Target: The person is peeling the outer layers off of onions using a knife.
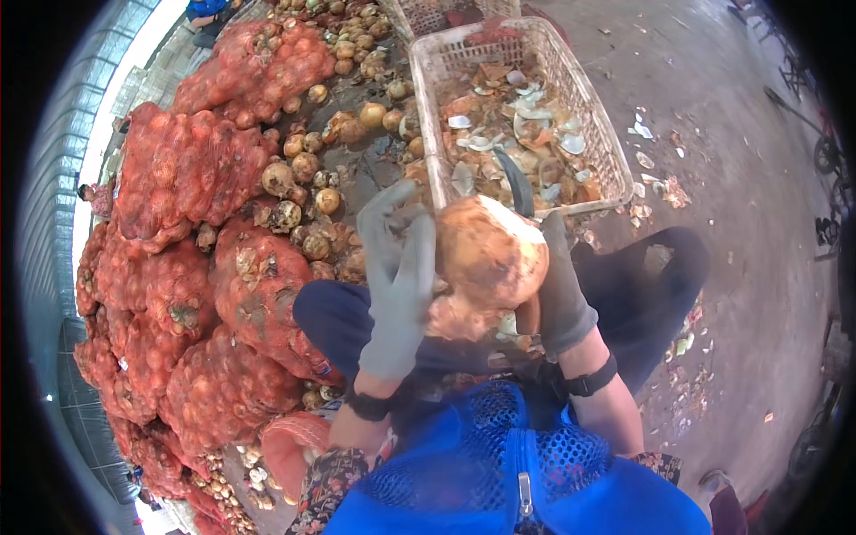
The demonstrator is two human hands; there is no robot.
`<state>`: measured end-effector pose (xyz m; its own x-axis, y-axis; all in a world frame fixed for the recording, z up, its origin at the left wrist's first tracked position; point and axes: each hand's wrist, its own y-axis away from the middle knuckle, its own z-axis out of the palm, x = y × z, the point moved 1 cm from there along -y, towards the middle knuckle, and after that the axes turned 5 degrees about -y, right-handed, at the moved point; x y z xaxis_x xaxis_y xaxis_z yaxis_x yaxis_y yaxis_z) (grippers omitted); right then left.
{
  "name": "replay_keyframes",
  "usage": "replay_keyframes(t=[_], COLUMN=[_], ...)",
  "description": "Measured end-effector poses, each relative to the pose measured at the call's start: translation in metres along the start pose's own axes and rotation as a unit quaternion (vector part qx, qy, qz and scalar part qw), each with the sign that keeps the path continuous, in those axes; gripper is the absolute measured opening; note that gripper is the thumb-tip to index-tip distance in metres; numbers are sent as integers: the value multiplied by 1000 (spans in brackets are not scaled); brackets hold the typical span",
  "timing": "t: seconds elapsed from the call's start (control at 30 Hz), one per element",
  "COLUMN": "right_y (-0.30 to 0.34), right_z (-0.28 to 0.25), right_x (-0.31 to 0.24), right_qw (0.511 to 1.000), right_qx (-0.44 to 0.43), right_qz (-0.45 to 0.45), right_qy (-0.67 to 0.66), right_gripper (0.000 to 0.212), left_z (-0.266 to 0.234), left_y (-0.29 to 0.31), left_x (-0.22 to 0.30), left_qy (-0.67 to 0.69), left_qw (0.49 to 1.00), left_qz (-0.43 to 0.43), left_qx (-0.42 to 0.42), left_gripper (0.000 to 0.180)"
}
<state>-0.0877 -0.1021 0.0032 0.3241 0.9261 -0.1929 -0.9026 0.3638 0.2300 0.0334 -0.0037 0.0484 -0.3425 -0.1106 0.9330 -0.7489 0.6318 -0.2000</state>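
Note:
In grey work gloves, both my hands are raised in front of my lap around a large brown-skinned onion (493,254). A pale, peeled patch shows along its upper right side. My left hand (397,276) is at the onion's left side, fingers curled toward it and slightly blurred. My right hand (563,290) is closed at the right side around a small knife with a curved dark blade (514,181). The blade rises beyond the onion, and a brown handle end shows below my fingers. Loose, blurred skin hangs under the onion.
A white plastic crate (596,94) holding onion skins and scraps stands ahead, with another crate (410,16) behind it. Red mesh sacks of onions (192,174) are piled along the left. Loose onions (305,167) lie between sacks and crate. Peel scraps (675,192) litter the concrete floor.

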Motion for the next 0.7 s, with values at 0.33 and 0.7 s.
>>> replay_keyframes(t=[0.33, 0.7], right_y=[34, 48], right_z=[31, 74], right_x=[-7, -3], right_qw=[984, 881], right_qx=[132, 111], right_qz=[-20, -310], right_qy=[119, 341], right_gripper=[66, 44], left_z=[4, -3], left_y=[23, 45], left_x=[5, -11], left_qy=[-11, 243], left_qw=[982, 969], left_qz=[180, -10], left_qx=[-59, 51], left_gripper=[99, 90])
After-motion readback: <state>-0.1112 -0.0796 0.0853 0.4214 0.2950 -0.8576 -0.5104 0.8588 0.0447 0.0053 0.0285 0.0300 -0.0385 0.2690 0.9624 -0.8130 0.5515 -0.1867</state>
